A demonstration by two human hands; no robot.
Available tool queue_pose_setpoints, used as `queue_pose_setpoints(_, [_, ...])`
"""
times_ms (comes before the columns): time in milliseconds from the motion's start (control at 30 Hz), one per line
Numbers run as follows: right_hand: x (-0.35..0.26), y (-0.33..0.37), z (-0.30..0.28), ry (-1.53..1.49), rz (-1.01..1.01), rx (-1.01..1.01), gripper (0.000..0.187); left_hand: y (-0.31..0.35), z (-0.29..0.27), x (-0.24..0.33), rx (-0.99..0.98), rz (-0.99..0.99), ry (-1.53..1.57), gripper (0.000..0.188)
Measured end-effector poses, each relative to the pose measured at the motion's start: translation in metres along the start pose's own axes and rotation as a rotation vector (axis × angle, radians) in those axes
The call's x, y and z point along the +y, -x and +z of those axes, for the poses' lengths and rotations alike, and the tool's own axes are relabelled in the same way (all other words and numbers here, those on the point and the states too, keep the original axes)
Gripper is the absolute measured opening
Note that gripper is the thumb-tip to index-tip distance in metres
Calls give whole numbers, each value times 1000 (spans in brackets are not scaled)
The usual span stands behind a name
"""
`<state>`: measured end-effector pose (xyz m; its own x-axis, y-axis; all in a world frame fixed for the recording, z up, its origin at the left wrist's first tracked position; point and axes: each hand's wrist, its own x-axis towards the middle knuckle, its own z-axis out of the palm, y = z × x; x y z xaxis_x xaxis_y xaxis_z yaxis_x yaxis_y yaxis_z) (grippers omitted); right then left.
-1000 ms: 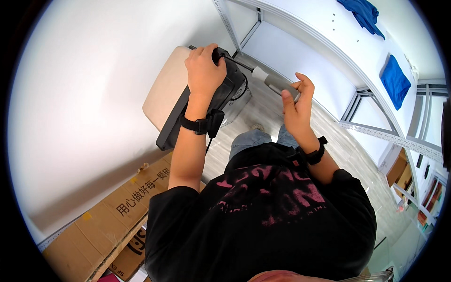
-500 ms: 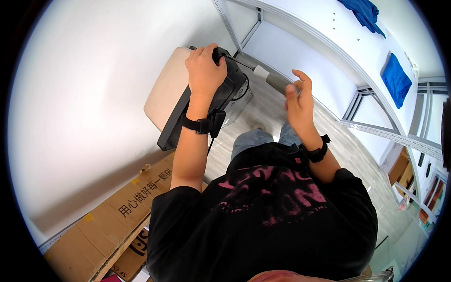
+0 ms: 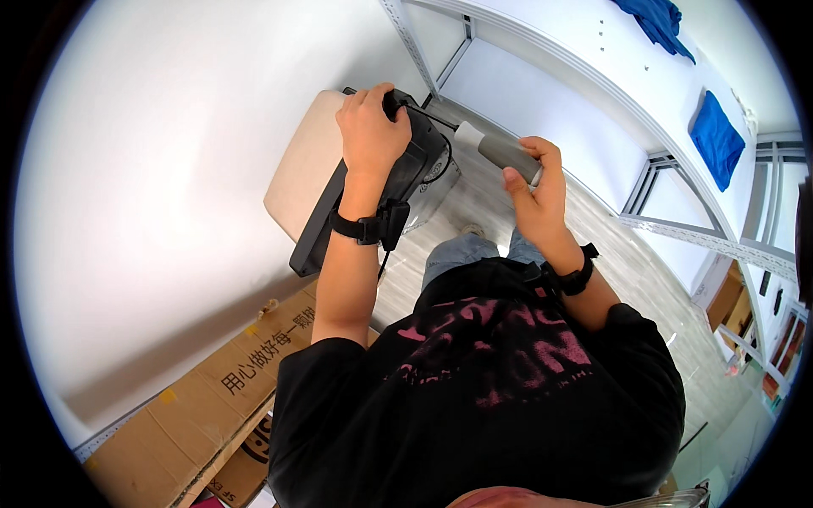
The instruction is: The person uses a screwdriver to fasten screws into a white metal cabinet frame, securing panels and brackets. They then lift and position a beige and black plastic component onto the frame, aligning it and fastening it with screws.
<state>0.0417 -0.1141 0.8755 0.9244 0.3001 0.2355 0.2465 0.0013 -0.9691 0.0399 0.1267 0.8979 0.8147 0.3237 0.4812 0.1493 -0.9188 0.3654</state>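
A boxy black housing point(image 3: 411, 161) with a beige panel point(image 3: 303, 165) on one side stands tilted near the wall; its exact kind is unclear. My left hand point(image 3: 373, 127) is closed over its upper corner, with the thumb beside a dark recess. A screwdriver point(image 3: 504, 155) with a grey handle and white collar points its thin dark shaft at that recess; the tip's seating is hidden. My right hand point(image 3: 540, 190) has the handle's rear end between thumb and fingers.
A black cable point(image 3: 448, 161) loops off the housing, above a pale patterned box point(image 3: 440, 199). White metal shelving point(image 3: 584, 76) bends along the right, bearing blue cloths point(image 3: 717, 140). A long cardboard box point(image 3: 199, 398) lies at lower left along the wall.
The fingers of my right hand have come around the rear of the screwdriver handle, where before they were spread just behind it. My left hand stays on the housing.
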Motion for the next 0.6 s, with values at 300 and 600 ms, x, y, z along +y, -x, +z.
queue_pose_setpoints(300, [11, -15, -10, 68, 121, -10, 30, -3, -1, 3, 35, 35, -38, 26])
queue_pose_setpoints(600, [2, -6, -9, 41, 351, -14, 31, -3, -1, 9, 36, 19, -64, 27])
